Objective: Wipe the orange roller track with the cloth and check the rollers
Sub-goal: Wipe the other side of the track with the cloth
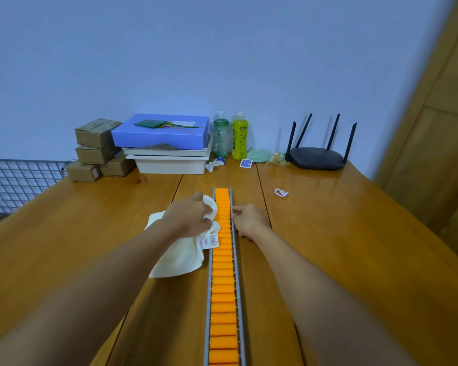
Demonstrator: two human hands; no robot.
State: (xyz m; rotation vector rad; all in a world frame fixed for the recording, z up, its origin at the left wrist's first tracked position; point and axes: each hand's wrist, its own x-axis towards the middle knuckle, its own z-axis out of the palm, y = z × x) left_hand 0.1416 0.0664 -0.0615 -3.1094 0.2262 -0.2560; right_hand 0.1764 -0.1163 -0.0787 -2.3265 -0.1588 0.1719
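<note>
A long orange roller track (223, 283) in a grey metal frame runs straight away from me down the middle of the wooden table (341, 233). My left hand (189, 216) is shut on a cream cloth (180, 256) and presses it against the track's left rail near the far end; the rest of the cloth trails back over the table, its paper tag beside the rollers. My right hand (249, 220) rests against the right rail opposite, fingertips touching the frame, holding nothing that I can see.
At the back stand small cardboard boxes (97, 149), a blue box on white trays (167, 143), two bottles (230, 134), a black router (317, 154) and scraps of packaging. A white clip (280, 192) lies right of the track. A wire grid (13, 178) is at the left.
</note>
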